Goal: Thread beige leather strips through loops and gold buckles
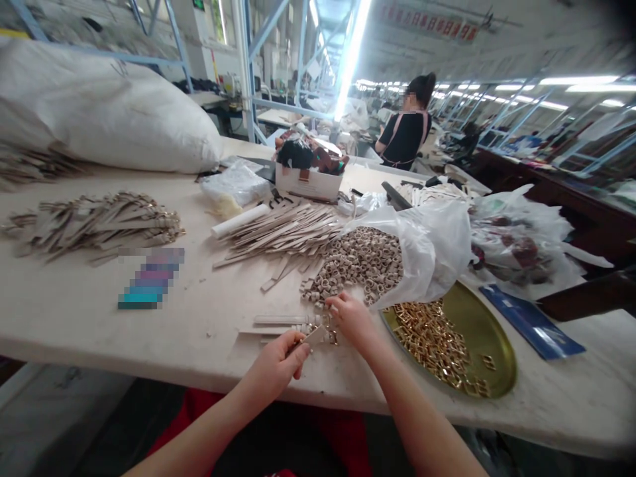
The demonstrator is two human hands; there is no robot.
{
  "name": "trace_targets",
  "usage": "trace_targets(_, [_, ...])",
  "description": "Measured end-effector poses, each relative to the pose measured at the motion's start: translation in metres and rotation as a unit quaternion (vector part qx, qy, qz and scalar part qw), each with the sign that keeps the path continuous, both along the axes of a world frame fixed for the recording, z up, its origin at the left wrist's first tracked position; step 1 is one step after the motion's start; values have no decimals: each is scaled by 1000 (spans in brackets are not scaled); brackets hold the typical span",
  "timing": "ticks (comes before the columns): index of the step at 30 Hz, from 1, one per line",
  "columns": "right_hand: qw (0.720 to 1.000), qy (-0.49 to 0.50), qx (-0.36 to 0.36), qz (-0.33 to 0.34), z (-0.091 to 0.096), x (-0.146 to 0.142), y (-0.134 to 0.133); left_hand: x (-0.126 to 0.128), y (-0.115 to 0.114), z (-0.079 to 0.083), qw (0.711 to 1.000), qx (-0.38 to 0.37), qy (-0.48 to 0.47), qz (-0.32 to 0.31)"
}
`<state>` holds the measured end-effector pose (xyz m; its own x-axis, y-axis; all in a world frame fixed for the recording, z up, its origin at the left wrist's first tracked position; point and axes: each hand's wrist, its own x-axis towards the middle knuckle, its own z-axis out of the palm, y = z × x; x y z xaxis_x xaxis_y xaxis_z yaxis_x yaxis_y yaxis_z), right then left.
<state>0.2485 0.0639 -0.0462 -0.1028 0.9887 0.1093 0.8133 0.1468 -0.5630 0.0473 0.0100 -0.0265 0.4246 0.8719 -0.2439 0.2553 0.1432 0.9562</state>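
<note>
My left hand (278, 363) is closed in a pinch on a beige strap (318, 334) near the table's front edge. My right hand (352, 317) is closed at the edge of a heap of small beige loops (358, 262), fingertips pinched near a loop and the strap's end. What it holds is too small to make out. Two more straps (278, 321) lie flat just left of the hands. A round brass tray (484, 331) with gold buckles (437, 341) sits right of my right forearm.
A white plastic bag (427, 245) spills the loops. Piles of beige straps (283, 232) and finished straps (94, 222) lie further back, with a white sack (99, 112), a cardboard box (308, 182) and a blue booklet (531, 321). A person (407, 129) works at a far table.
</note>
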Motion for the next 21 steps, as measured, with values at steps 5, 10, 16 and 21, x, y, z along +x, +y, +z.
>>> trace_targets(5, [999, 25, -11, -20, -7, 7, 1, -4, -1, -5, 1000, -3, 6, 12])
trace_targets(10, [968, 222, -114, -28, 5, -4, -28, 0, 4, -2, 999, 2, 1, 34])
trace_targets(16, [798, 513, -317, 5, 20, -29, -60, 0, 0, 0, 999, 4, 35, 1])
trace_targets(21, [793, 526, -306, 11, 24, -33, -73, -8, -8, 9, 993, 39, 110, -20])
